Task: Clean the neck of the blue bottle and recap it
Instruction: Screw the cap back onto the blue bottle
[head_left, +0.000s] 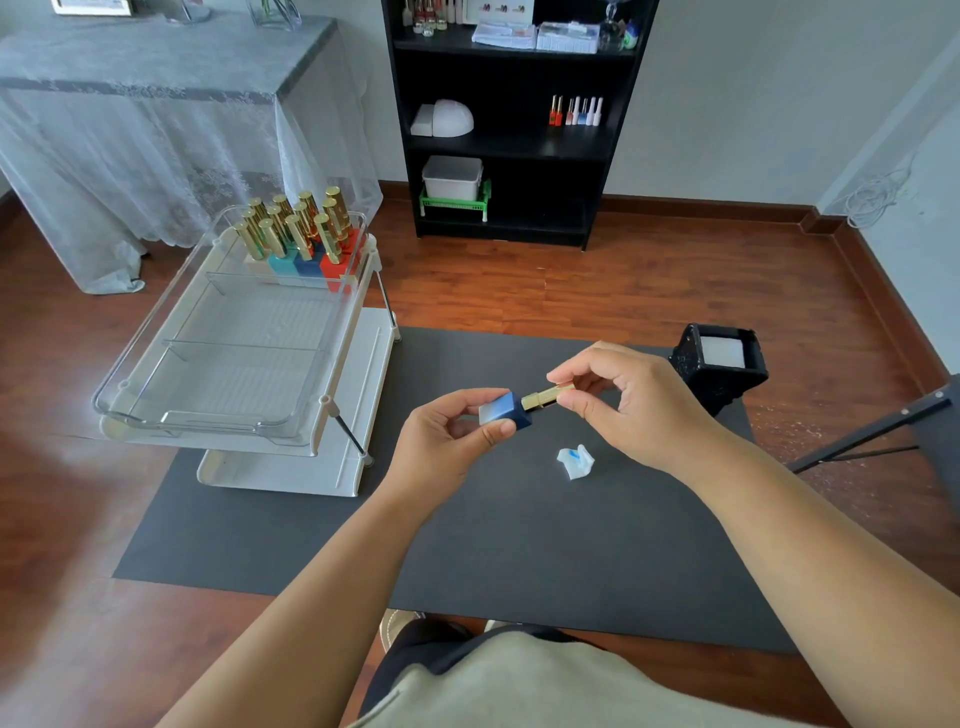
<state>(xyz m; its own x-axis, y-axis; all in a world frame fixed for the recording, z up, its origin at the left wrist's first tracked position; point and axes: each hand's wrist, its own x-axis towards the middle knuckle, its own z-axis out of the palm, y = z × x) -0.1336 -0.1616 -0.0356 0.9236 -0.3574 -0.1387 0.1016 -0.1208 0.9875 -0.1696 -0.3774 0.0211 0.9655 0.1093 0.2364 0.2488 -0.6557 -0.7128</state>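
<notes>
While stained wipe (575, 461) lies discarded on black mat (519, 545), left hand (452, 436) clamps blue bottle (506, 411) tilted mid-air, right hand (623, 397) pinching gold cap (545, 396) at neck, likely screwing on.

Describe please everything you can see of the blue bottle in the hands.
The blue bottle is small and square, deep blue fading to pale white at its base, glossy like glass or plastic. A gold cap sits on its neck. It lies nearly level above the dark mat, base to the left. The left hand pinches the body; the right hand holds the cap's far end with its fingertips.
</notes>
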